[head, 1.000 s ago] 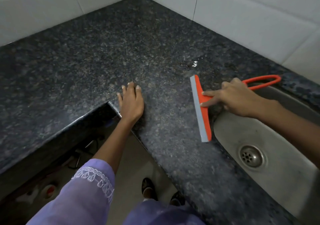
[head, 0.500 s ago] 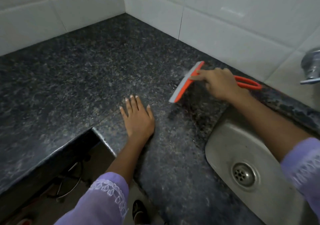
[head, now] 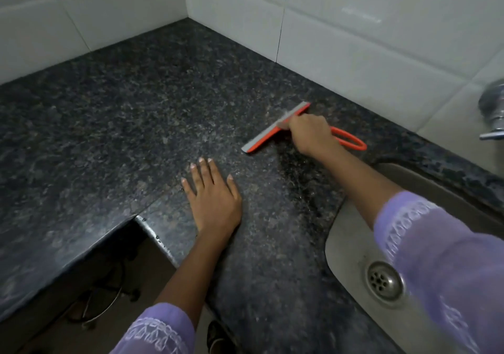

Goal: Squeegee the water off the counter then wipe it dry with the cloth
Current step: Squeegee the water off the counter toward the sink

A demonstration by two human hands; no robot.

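Squeegeeing is the step you're on, nowhere near done. Your right hand (head: 309,132) is closed around the orange squeegee (head: 275,128), blade down on the counter (head: 136,113) near the back wall, well up from the sink (head: 351,247). Your left hand (head: 214,198) lies flat and open on the granite, holding nothing. Faint wet sheen and droplets show between blade and sink, so water probably remains. No cloth in view; the dry wipe is all left to do.

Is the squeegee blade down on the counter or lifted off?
Down, as far as visible: the squeegee lies with its grey edge against the counter, right hand gripping it.
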